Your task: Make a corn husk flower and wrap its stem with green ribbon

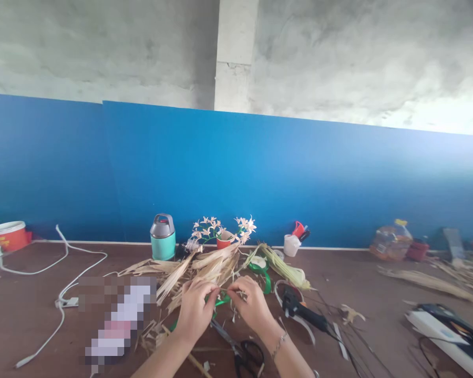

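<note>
My left hand point(197, 305) and my right hand point(251, 304) meet at the fingertips over the middle of the table. Both pinch what looks like a thin pale strip, too small to make out well. Just below the fingers runs green tape point(222, 300), partly hidden by my left hand. Dry corn husks point(216, 262) lie in a heap beyond the hands. Under my wrists are black-handled scissors point(249, 357), blades pointing away. A black glue gun point(305, 311) rests to the right of my right hand.
Husk flowers point(208, 229) stand behind the heap by a red cup point(223, 240). Along the back are a teal flask point(163, 239), a white cup with tools point(291, 245) and a red bucket point(13, 237). A white cable point(65, 286) winds at left; fresh husks point(289, 270) lie right.
</note>
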{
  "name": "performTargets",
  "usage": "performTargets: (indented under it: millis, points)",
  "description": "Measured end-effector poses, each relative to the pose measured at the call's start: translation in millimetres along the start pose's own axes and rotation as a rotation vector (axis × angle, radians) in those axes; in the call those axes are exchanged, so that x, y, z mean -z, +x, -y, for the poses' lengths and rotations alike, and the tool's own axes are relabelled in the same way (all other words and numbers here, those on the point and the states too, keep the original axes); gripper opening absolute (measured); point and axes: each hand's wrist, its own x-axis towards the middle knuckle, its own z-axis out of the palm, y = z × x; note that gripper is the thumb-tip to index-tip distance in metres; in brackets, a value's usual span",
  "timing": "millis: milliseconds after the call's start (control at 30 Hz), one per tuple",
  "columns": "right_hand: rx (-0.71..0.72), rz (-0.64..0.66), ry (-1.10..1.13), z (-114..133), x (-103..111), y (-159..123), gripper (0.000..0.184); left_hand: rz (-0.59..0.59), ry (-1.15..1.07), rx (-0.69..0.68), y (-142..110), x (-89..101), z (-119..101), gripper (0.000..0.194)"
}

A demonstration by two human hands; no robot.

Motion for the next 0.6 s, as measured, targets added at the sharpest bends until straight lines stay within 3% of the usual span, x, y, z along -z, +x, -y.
performTargets:
  millis: [200, 300, 433, 600]
  points:
    - [0.038, -0.033, -0.023, -1.5, -3.8, 0.3, 0.015, -0.055, 0.107, -0.142, -3.5, 2.8, -8.4, 0.019]
    - [-0.002, -0.040, 0.058, 0.1, -6.2, -0.3, 0.013, -0.048, 0.123, -0.144, -4.8, 3.7, -12.4, 0.017]
    - [-0.190, -0.069, 0.221, 3.4, -9.2, -0.7, 0.011, -0.021, 0.009, -0.066, -4.0, -0.2, -10.0, 0.016]
    - [-0.410, -0.093, 0.462, 6.3, -12.1, 1.3, 0.016, 0.074, -0.317, 0.173, -1.3, -5.9, -9.2, 0.017]
